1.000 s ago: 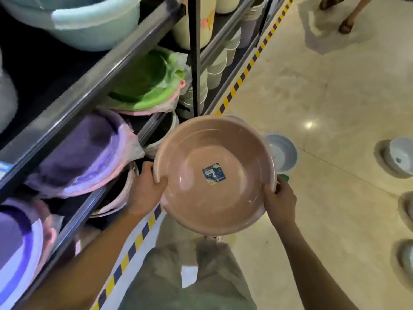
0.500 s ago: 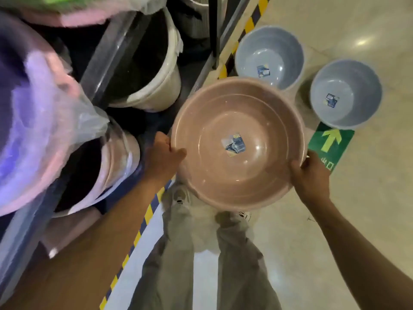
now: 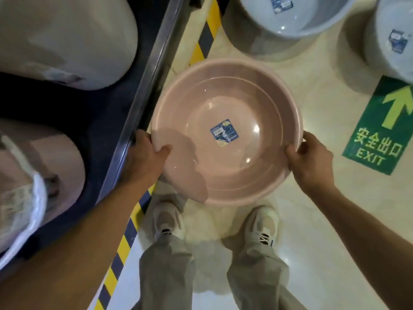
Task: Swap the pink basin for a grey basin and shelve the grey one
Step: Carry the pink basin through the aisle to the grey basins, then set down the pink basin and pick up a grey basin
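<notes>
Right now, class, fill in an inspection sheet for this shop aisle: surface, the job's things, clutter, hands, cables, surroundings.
Surface: pale glossy floor, with hazard tape along the shelf edge.
Job's things: pink basin, upright, label sticker inside, held over the floor; grey basin and second grey basin standing on the floor beyond it.
Clutter: nothing seen on the floor by the feet.
Hands: left hand and right hand grip opposite rims of the pink basin.
Cables: nothing seen.
Surroundings: metal shelf at left holding pale wrapped basins; green exit sign stuck on the floor at right.
</notes>
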Demonstrator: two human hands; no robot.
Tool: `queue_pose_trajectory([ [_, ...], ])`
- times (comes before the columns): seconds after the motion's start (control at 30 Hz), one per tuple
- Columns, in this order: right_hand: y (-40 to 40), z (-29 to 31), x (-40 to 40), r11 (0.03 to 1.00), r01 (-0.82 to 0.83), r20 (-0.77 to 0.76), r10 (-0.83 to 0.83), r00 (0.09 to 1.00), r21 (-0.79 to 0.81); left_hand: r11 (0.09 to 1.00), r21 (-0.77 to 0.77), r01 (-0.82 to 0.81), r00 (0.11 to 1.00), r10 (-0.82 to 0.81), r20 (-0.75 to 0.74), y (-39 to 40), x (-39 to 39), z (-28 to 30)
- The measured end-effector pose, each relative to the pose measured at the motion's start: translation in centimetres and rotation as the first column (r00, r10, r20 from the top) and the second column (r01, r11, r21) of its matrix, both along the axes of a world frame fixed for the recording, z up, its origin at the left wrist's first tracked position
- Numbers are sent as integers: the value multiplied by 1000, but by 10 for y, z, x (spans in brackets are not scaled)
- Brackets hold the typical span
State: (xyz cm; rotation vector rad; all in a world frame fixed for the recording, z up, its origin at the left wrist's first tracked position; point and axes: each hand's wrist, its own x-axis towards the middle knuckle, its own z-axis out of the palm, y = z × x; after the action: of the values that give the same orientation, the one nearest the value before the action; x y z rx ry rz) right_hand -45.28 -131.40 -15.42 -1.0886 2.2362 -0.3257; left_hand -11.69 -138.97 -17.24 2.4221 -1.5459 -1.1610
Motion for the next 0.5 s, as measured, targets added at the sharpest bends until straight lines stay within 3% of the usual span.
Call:
queue_pose_trajectory([
  [0.5, -17, -58, 8, 995, -24, 87, 16, 996, 92, 997, 44, -68, 997, 69, -28, -5, 3, -72],
])
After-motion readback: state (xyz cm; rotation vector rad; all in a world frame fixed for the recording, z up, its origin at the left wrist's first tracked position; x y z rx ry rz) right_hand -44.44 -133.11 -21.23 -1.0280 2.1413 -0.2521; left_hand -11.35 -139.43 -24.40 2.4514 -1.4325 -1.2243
